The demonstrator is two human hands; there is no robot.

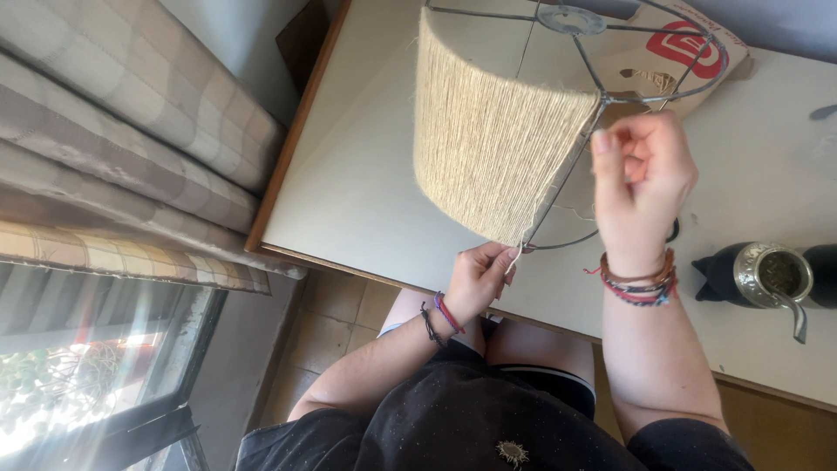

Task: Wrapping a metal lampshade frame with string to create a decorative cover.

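Twine (pixel 516 255) runs taut between my two hands, pinched at the lampshade frame's (pixel 571 231) lower ring by my left hand (pixel 478 277), fingers pressed together on it just below the wrapped jute panel (pixel 488 139). My right hand (pixel 641 179) hangs higher and to the side, beside the bare wire struts, fingertips closed as if on the strand, though I cannot tell. Its long axis climbs from left grip toward right.

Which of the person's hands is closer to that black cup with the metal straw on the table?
The right hand: it is raised just left of the cup. The left hand pinches twine at the lampshade frame's lower ring, farther away.
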